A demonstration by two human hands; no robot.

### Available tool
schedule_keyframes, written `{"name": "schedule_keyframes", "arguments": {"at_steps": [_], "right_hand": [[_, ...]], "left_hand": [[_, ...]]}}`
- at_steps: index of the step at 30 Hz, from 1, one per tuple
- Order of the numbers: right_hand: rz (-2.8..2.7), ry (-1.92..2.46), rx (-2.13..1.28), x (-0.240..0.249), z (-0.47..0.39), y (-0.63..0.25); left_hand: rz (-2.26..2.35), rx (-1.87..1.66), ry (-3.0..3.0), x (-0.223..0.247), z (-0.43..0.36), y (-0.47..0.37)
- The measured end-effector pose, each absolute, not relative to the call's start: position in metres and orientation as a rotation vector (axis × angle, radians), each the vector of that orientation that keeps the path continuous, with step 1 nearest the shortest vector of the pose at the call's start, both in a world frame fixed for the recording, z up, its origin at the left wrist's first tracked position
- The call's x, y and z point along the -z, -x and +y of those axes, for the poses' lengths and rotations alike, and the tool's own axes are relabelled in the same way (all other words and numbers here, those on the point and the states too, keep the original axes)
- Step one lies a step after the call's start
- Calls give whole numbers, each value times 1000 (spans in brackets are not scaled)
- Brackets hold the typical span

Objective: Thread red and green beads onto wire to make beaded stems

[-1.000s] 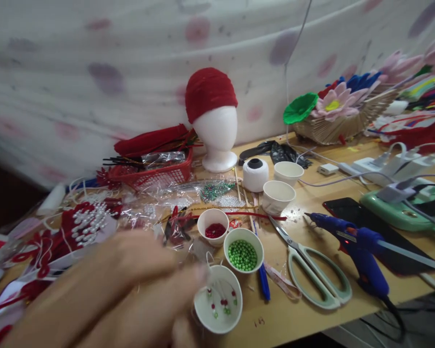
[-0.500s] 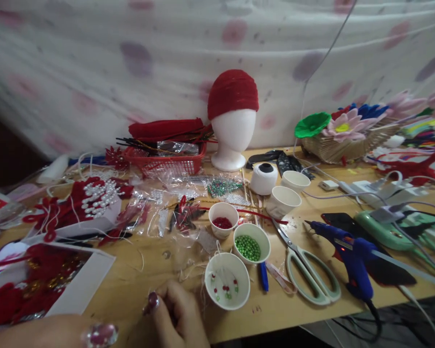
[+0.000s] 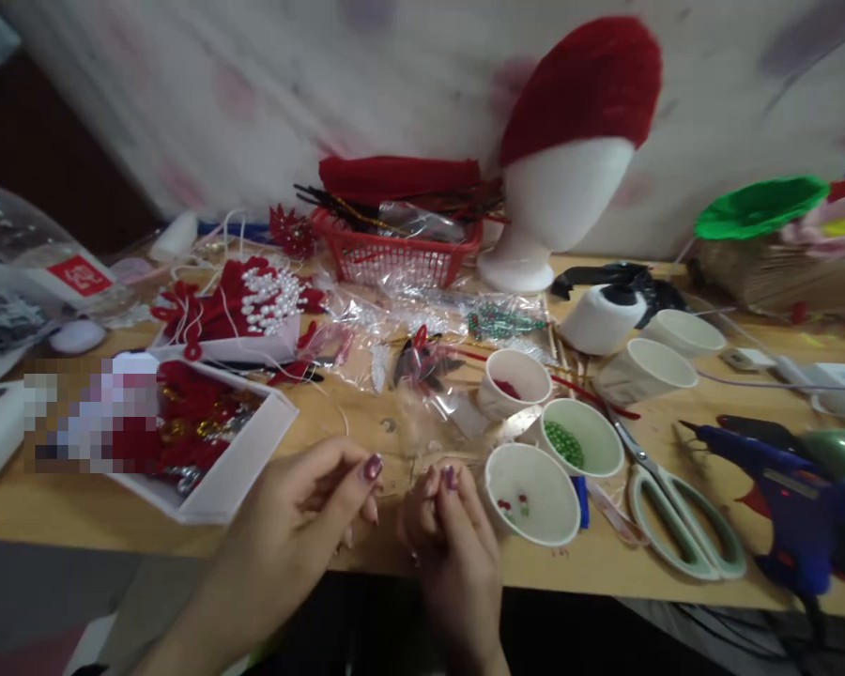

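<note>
Both hands are at the table's front edge, fingers close to each other but apart. My left hand [image 3: 299, 521] has thumb and forefinger pinched, the other fingers curled; what lies in the pinch is too small to make out. Beside it, my right hand [image 3: 457, 540] is closed, thumb pressed on the forefinger, its contents hidden. Just right of that hand stands a white paper cup [image 3: 531, 493] with a few red and green beads on its inside. Behind it are a cup of green beads [image 3: 563, 443] and a cup holding red beads [image 3: 505, 388].
Scissors [image 3: 686, 526] and a blue glue gun [image 3: 781, 488] lie at right. A white box [image 3: 268, 451] of red pieces sits left. Behind are a red basket [image 3: 394, 258], a foam head [image 3: 563, 197] with a red cap, a thread spool [image 3: 598, 319] and plastic packets [image 3: 422, 310].
My view has swung left and tilted, so the table things appear further right. My left hand has come up into view over the table edge, near my right hand.
</note>
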State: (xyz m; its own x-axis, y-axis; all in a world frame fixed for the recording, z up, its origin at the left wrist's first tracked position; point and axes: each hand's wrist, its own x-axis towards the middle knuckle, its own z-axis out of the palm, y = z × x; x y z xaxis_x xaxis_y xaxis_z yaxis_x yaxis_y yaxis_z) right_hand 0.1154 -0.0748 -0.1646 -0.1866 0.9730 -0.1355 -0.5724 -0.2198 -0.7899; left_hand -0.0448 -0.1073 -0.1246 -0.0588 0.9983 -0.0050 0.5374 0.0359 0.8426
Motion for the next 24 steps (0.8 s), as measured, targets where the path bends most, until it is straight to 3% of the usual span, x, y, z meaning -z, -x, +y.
{"name": "schedule_keyframes", "arguments": {"at_steps": [3, 6, 10, 14, 24], "right_hand": [[-594, 684, -1708, 156, -73, -116], [-572, 488, -1763, 152, -74, -115], [-704, 431, -1710, 152, -78, -117], [-961, 673, -1476, 151, -84, -121], [-1225, 869, -1311, 149, -85, -130]], "left_hand": [[1472, -680, -1163, 102, -85, 26], [1334, -543, -968, 116, -87, 30], [1072, -743, -717, 130, -92, 31], [656, -875, -485, 124, -89, 13], [639, -1285, -106, 124, -69, 3]]}}
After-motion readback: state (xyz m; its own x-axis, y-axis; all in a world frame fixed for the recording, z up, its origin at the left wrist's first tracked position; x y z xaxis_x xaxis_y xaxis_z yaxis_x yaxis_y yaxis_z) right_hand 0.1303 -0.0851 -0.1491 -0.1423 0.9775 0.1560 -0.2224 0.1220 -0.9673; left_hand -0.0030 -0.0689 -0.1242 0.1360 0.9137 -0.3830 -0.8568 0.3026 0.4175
